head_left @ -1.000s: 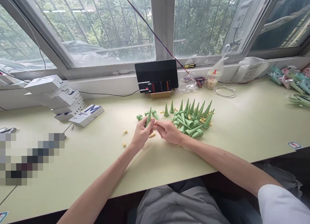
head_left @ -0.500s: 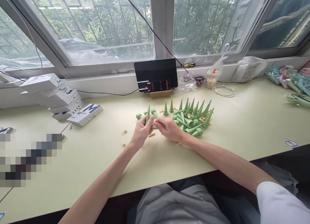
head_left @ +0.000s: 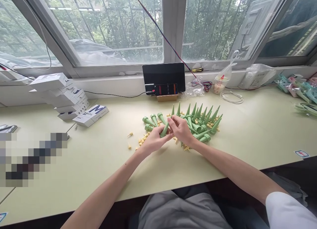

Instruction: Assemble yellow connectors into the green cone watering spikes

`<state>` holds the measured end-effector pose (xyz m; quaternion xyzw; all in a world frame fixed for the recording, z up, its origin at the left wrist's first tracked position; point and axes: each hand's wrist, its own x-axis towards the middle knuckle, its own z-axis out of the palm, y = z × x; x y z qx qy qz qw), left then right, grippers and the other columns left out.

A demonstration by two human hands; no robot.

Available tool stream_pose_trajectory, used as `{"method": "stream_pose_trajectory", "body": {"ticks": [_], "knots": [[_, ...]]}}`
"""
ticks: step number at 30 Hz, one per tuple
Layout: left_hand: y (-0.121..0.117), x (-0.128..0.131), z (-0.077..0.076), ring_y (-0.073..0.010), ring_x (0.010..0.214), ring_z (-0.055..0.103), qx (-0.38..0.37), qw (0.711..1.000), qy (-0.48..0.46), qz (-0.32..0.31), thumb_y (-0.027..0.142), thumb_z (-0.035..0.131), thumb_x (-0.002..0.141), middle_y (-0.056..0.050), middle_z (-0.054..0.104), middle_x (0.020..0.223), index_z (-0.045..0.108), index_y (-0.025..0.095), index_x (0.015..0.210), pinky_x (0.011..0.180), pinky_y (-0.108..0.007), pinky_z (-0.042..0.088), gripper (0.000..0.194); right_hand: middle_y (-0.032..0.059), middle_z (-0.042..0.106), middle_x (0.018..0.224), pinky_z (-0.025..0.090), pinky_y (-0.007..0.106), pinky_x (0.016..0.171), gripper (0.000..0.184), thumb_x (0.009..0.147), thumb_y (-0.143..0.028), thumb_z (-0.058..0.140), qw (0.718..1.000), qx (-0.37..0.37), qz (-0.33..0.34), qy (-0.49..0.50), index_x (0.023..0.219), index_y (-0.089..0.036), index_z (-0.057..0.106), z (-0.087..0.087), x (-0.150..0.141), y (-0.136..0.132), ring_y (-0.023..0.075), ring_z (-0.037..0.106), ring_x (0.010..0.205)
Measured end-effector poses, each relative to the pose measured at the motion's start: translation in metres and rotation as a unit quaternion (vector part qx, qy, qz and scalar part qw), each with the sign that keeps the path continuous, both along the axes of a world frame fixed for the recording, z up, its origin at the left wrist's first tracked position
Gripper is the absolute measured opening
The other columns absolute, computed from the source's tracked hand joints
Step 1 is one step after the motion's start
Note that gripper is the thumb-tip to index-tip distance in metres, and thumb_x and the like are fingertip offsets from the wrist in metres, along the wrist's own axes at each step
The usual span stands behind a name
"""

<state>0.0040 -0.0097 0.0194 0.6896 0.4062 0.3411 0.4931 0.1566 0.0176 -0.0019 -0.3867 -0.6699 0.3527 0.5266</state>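
Observation:
My left hand [head_left: 156,139] is closed around a green plastic cone-shaped spike [head_left: 164,131], which tilts with its narrow end up and to the right. The fingers of my right hand [head_left: 182,130] are closed at the spike's upper part, partly covering it. Just beyond my left hand lie several more green spikes [head_left: 153,119] with ribbed caps. Small yellow plastic pieces [head_left: 143,139] are heaped beside my left wrist. To the right, a cluster of green spikes [head_left: 198,123] stands and lies in a pile, with yellow cross-shaped pieces [head_left: 187,149] among them.
A black tablet [head_left: 163,75] and a phone [head_left: 166,90] lean on a cardboard stand at the back. White boxes [head_left: 64,93] are stacked at the left. A bagged cup [head_left: 220,83], a coiled white cable [head_left: 231,97] and pastel plastic items [head_left: 297,87] are on the right.
Both hands have shifted right together. The spike has gone from nearly upright to tilted, and my right fingers now meet its upper part. The yellow heap beside my left wrist has come into view.

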Motion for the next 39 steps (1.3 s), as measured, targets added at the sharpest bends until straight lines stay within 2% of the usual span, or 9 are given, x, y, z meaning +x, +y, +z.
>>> {"method": "stream_pose_trajectory", "body": {"ticks": [13, 19, 22, 26, 28, 31, 34, 36, 39], "knots": [[-0.001, 0.003, -0.004, -0.0061, 0.052, 0.029, -0.024, 0.999, -0.046, 0.000, 0.039, 0.068, 0.083, 0.006, 0.035, 0.061, 0.044, 0.018, 0.069, 0.047, -0.022, 0.023, 0.035, -0.0041, 0.049, 0.056, 0.042, 0.025, 0.045, 0.039, 0.097, -0.050, 0.050, 0.995, -0.046, 0.060, 0.069, 0.070, -0.023, 0.040, 0.002, -0.003, -0.004, 0.0124, 0.050, 0.049], [-0.002, 0.005, -0.004, -0.0054, 0.050, 0.031, -0.041, 0.998, -0.052, 0.021, 0.044, 0.072, 0.078, 0.006, 0.037, 0.061, 0.047, 0.018, 0.071, 0.045, -0.021, 0.024, 0.037, -0.0050, 0.047, 0.057, 0.042, 0.025, 0.045, 0.035, 0.095, -0.049, 0.052, 0.995, -0.046, 0.034, 0.086, 0.074, -0.023, 0.041, 0.002, -0.004, -0.004, 0.0121, 0.048, 0.049], [-0.003, 0.005, -0.003, -0.0052, 0.049, 0.036, -0.042, 0.997, -0.065, 0.024, 0.049, 0.072, 0.078, 0.006, 0.044, 0.065, 0.052, 0.018, 0.080, 0.044, -0.020, 0.027, 0.036, -0.0047, 0.048, 0.057, 0.041, 0.024, 0.045, 0.034, 0.096, -0.049, 0.051, 0.998, -0.017, -0.003, 0.065, 0.075, -0.022, 0.043, 0.006, -0.001, -0.005, 0.0117, 0.048, 0.049], [-0.002, 0.004, -0.005, -0.0066, 0.051, 0.051, -0.045, 0.994, -0.078, 0.061, 0.049, 0.073, 0.077, 0.001, 0.060, 0.085, 0.051, 0.021, 0.105, 0.044, -0.019, 0.034, 0.045, -0.0052, 0.047, 0.054, 0.036, 0.023, 0.041, 0.031, 0.097, -0.045, 0.051, 0.994, 0.070, -0.069, 0.050, 0.077, -0.021, 0.050, 0.022, 0.007, -0.008, 0.0098, 0.043, 0.043], [-0.001, 0.004, -0.008, -0.0087, 0.056, 0.056, -0.036, 0.992, -0.093, 0.077, 0.048, 0.075, 0.076, -0.002, 0.062, 0.091, 0.050, 0.020, 0.104, 0.047, -0.020, 0.039, 0.046, -0.0050, 0.048, 0.054, 0.037, 0.023, 0.041, 0.029, 0.097, -0.044, 0.052, 0.985, 0.124, -0.108, 0.045, 0.078, -0.021, 0.052, 0.034, 0.013, -0.012, 0.0098, 0.044, 0.043], [-0.002, 0.004, -0.013, -0.0122, 0.063, 0.058, 0.027, 0.994, -0.078, 0.068, 0.044, 0.068, 0.083, -0.001, 0.062, 0.076, 0.055, 0.019, 0.096, 0.053, -0.022, 0.043, 0.031, -0.0035, 0.051, 0.054, 0.040, 0.024, 0.043, 0.026, 0.098, -0.040, 0.052, 0.961, 0.229, -0.158, -0.002, 0.079, -0.022, 0.055, 0.052, 0.023, -0.021, 0.0108, 0.047, 0.043], [-0.006, 0.006, -0.016, -0.0116, 0.060, 0.052, 0.136, 0.989, -0.004, 0.056, 0.036, 0.059, 0.090, 0.000, 0.059, 0.066, 0.059, 0.019, 0.081, 0.054, -0.022, 0.039, 0.019, -0.0018, 0.056, 0.056, 0.041, 0.025, 0.045, 0.019, 0.098, -0.035, 0.052, 0.935, 0.304, -0.163, -0.077, 0.084, -0.023, 0.058, 0.067, 0.034, -0.031, 0.0118, 0.050, 0.045], [-0.010, 0.007, -0.018, -0.0103, 0.056, 0.047, 0.216, 0.974, 0.064, 0.029, 0.030, 0.054, 0.092, 0.000, 0.057, 0.063, 0.057, 0.019, 0.073, 0.055, -0.023, 0.036, 0.022, -0.0003, 0.061, 0.061, 0.042, 0.025, 0.048, 0.016, 0.098, -0.032, 0.053, 0.925, 0.323, -0.155, -0.124, 0.085, -0.024, 0.059, 0.073, 0.039, -0.032, 0.0123, 0.053, 0.048], [-0.015, 0.009, -0.021, -0.0103, 0.055, 0.044, 0.313, 0.938, 0.147, -0.031, 0.025, 0.050, 0.093, 0.000, 0.055, 0.061, 0.054, 0.019, 0.068, 0.056, -0.024, 0.032, 0.026, -0.0001, 0.060, 0.060, 0.043, 0.026, 0.053, 0.020, 0.098, -0.033, 0.049, 0.929, 0.296, -0.136, -0.178, 0.084, -0.024, 0.059, 0.078, 0.042, -0.020, 0.0133, 0.054, 0.051]]}}
